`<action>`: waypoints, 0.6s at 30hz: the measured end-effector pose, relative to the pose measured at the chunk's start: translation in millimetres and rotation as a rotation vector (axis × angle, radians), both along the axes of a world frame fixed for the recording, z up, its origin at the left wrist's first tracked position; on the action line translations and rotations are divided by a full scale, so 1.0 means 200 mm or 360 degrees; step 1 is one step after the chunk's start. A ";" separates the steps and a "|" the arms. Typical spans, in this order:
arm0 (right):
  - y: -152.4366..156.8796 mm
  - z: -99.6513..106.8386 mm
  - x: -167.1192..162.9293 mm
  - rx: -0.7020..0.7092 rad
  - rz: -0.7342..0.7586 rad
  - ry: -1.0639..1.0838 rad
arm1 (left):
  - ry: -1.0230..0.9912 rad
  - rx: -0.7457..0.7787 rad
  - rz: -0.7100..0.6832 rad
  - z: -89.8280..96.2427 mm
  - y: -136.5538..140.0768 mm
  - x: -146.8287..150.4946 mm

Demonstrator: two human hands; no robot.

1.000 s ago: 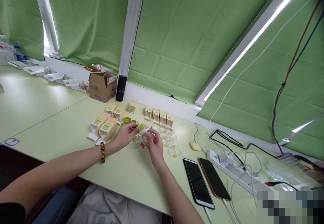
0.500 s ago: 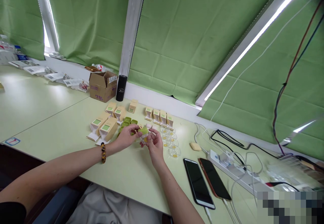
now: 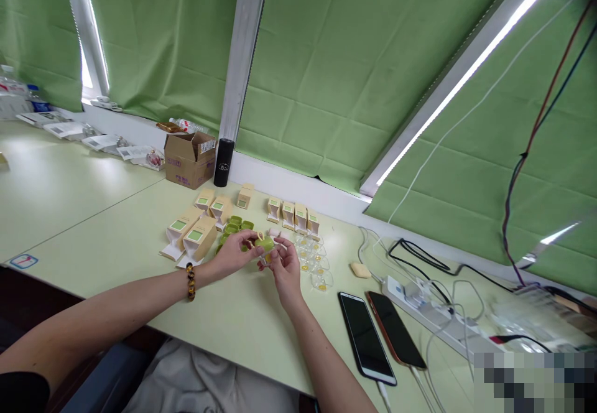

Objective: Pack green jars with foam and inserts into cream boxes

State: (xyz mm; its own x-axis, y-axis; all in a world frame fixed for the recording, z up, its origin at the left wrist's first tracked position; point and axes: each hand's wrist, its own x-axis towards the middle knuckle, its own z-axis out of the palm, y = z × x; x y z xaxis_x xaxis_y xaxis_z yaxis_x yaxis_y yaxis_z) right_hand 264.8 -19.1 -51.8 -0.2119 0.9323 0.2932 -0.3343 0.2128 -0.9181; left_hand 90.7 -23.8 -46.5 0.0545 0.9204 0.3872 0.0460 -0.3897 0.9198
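Left hand point(image 3: 236, 252) is pinching a small green lid point(image 3: 264, 244) with a cream loop on top, thumb and fingers closed on its edge. Right hand point(image 3: 286, 267) is gripping a clear cup point(image 3: 267, 256) directly underneath, its fingers curling around the side. Both pieces are meeting over the table, near the middle of the view; the hands are covering most of the cup, so whether the lid is sitting fully on it cannot be told. Behind the left hand, a cluster of green lids point(image 3: 236, 221) is partly disappearing from sight. Beside the right hand, clear cups point(image 3: 321, 281) with yellow spots are standing in rows, their outlines hard to make out. At lower right, a pixelated patch is blotting out whatever is lying there.

Tan cartons point(image 3: 199, 237) to the left are showing green labels, too small to read. Purple printing on a cardboard box point(image 3: 185, 170) and a white emblem on a black cylinder point(image 3: 224, 161) are also staying illegible.
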 end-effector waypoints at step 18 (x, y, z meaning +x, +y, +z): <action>0.00 -0.01 0.00 0.0004 -0.0014 0.0066 | -0.0150 0.0079 -0.0032 0.04 -0.06 -0.01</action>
